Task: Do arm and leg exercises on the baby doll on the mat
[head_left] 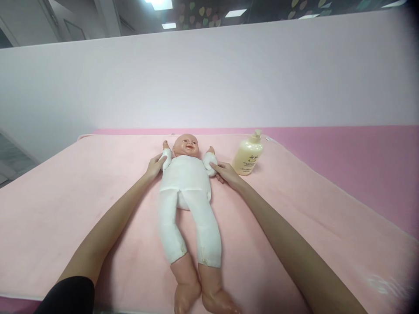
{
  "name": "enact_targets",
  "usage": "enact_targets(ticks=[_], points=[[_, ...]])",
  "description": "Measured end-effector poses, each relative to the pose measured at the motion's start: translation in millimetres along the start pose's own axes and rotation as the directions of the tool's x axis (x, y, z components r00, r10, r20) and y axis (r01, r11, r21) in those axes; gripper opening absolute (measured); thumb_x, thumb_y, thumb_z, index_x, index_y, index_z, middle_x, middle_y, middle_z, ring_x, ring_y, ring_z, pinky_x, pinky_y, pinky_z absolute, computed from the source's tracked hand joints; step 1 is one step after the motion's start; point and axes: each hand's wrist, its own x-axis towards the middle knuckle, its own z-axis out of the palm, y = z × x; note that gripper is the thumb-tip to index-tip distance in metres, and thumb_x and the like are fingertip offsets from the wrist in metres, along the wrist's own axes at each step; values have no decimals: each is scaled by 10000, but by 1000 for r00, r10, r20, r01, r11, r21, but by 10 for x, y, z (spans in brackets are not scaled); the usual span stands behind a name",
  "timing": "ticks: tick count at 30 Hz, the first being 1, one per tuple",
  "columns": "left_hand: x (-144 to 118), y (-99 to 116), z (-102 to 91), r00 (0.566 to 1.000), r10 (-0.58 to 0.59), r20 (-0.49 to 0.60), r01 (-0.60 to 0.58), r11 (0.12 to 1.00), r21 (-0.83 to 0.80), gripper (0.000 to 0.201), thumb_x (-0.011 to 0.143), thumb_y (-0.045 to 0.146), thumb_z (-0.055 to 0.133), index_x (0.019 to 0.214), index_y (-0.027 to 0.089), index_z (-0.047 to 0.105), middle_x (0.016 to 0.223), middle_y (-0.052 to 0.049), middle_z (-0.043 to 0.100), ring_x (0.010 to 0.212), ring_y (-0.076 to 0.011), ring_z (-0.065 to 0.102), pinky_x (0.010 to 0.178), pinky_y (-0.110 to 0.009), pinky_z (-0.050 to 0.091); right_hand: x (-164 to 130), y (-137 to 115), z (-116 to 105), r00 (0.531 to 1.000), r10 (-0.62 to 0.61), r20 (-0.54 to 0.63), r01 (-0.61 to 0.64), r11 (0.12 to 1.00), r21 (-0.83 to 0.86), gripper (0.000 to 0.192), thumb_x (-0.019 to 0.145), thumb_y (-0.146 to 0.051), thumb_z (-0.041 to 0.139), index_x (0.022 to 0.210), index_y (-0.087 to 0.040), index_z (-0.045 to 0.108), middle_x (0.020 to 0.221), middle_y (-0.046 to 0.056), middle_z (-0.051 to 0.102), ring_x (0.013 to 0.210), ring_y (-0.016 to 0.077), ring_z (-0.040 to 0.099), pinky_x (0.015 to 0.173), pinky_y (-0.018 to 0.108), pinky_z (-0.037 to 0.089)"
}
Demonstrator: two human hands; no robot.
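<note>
A baby doll (185, 174) with a white cloth body lies on its back, its head away from me and its bare plastic feet towards me. Both of the doll's arms are bent up beside its head. My left hand (155, 167) grips the doll's arm on the left, thumb on top and the other fingers hidden. On the other side, my right hand (225, 172) holds the doll's other arm between thumb and fingers. Just right of that hand stands a pale yellow pump bottle (248, 155).
A pink towel (81, 187) lies under the doll and the bottle. It covers part of a darker pink surface (353, 174), which shows on the right. A white wall (209, 78) rises along the far edge, with a room and ceiling lights above it.
</note>
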Motion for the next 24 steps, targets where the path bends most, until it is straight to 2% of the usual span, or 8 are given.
enact_targets(ticks=[3,5,10,12,15,20,22,24], points=[[-58,70,-50,996,-23,91,34,992,-125,710,709,403,735,1344,172,517,1105,-106,684,903,-210,642,800,-302,468,-42,7,-51,998,-17,53,16,999,34,517,658,-616,712,831,-138,621,470,-23,513,373,72,418,348,189,323],[-93,115,-97,990,-37,139,56,989,-134,745,677,360,771,1349,172,510,1076,-110,695,861,-199,655,771,-292,478,-59,10,-86,996,-21,88,17,999,46,495,630,-574,748,820,-129,643,525,-5,556,409,75,447,379,197,364],[-129,137,-207,972,-65,228,89,992,-95,473,568,263,821,1009,128,719,967,-105,724,878,-226,664,796,-311,497,-74,31,-192,976,-30,216,18,998,57,311,567,-326,803,791,-130,711,653,24,625,544,97,523,507,223,432],[-128,125,-233,961,-110,254,137,986,-91,426,516,221,824,925,131,748,1017,-117,718,962,-261,653,855,-345,496,-73,36,-215,973,-53,227,37,997,72,257,534,-255,787,763,-150,735,807,52,667,686,129,585,614,244,473],[-126,125,-250,946,-151,287,184,979,-91,355,453,147,804,806,157,767,1108,-102,694,1049,-276,625,926,-361,479,-58,46,-215,964,-102,246,76,991,112,153,503,-216,758,649,-176,736,1043,70,644,917,181,604,797,289,484],[-146,187,-259,944,-173,282,202,976,-79,122,423,110,764,487,161,673,917,-70,716,963,-246,640,901,-358,490,-43,58,-201,954,-128,270,99,988,118,55,526,-220,722,562,-179,716,1021,72,627,939,190,596,828,311,480],[-158,208,-273,948,-164,273,196,976,-95,135,412,110,764,463,159,649,875,-73,713,942,-250,644,890,-366,490,-57,49,-202,954,-143,262,115,986,117,72,518,-212,726,584,-185,725,1020,68,634,946,194,596,820,302,488],[-162,214,-292,949,-162,270,196,975,-104,183,413,119,778,575,158,703,904,-81,714,956,-259,642,899,-373,482,-78,37,-203,961,-147,233,122,986,116,144,507,-191,729,650,-193,744,1043,64,646,959,194,596,812,286,494]])
